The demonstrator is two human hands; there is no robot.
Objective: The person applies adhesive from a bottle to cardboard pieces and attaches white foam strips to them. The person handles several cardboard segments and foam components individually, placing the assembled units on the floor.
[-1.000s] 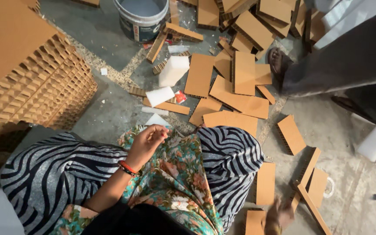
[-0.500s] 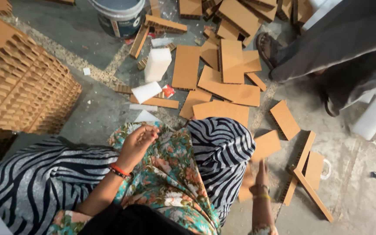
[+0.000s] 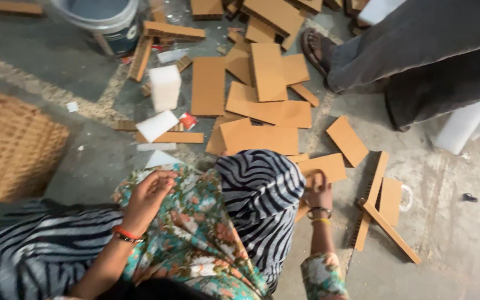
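Head view: right hand [image 3: 319, 191] is closing loosely on a cardboard piece [image 3: 323, 166]; gripping its near edge firmly seems best. Left hand [image 3: 150, 191] is resting empty, curled.

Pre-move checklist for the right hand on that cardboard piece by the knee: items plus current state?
1. Right hand on the cardboard piece: ok, fingers rest on its near edge.
2. Piece gripped or only touched: cannot tell, the knee hides part of it.
3. Left hand free: ok, it rests on the floral fabric, holding nothing.
4. Space beside the piece: not ok, cardboard strips lie close on the right.
5. Another person's sandalled foot apart from the hands: ok.
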